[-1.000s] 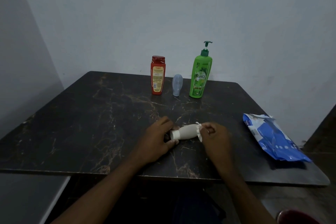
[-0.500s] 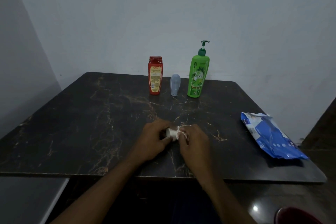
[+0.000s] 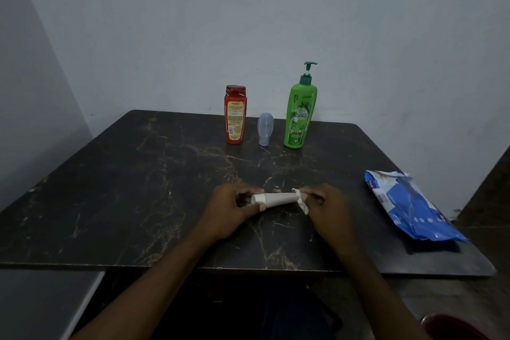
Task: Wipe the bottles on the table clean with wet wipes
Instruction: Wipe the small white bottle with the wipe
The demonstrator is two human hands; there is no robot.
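Note:
A small white tube-shaped bottle (image 3: 278, 199) lies sideways just above the dark marble table (image 3: 138, 188), near its front middle. My left hand (image 3: 231, 210) grips the bottle's cap end. My right hand (image 3: 325, 204) pinches a crumpled white wet wipe (image 3: 302, 201) against the bottle's right end. At the back of the table stand a red bottle (image 3: 235, 116), a small grey-blue bottle (image 3: 265, 129) upside down on its cap, and a green pump bottle (image 3: 300, 113).
A blue pack of wet wipes (image 3: 411, 207) lies at the table's right edge. Plain walls close in behind and on the left. A red object (image 3: 452, 326) shows at the bottom right, below the table.
My right hand slid the wipe left along the white bottle, covering most of it, then back out to its right end. My left hand kept its hold on the cap end.

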